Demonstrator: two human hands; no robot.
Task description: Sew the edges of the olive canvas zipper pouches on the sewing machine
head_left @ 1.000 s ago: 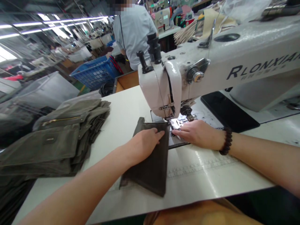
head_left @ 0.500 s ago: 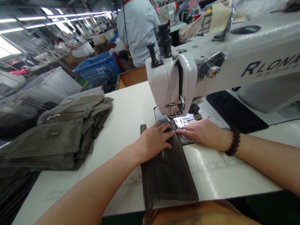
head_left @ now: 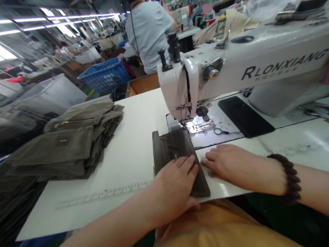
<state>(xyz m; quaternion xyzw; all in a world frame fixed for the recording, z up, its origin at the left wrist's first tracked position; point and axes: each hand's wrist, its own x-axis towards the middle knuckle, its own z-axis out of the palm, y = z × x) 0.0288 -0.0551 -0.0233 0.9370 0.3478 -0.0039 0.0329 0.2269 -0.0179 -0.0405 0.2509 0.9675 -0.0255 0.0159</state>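
Note:
My left hand (head_left: 174, 183) lies flat, fingers spread, on a dark olive fabric pouch (head_left: 172, 146) at the table's near edge. The pouch's far end sits just in front of the presser foot (head_left: 185, 124) of a white sewing machine (head_left: 226, 72). My right hand (head_left: 231, 164), with a dark bead bracelet (head_left: 288, 176) on the wrist, rests flat on the white table (head_left: 138, 116) beside the pouch's right edge, fingers extended toward it and holding nothing.
A stack of olive pouches (head_left: 69, 144) with a gold zipper lies at the left. A black phone (head_left: 244, 116) lies right of the needle plate. A person in a light shirt (head_left: 149, 34) stands behind the table near a blue basket (head_left: 105, 75).
The pouch has slid back from under the presser foot toward me. Both hands drew back with it to the table's near edge.

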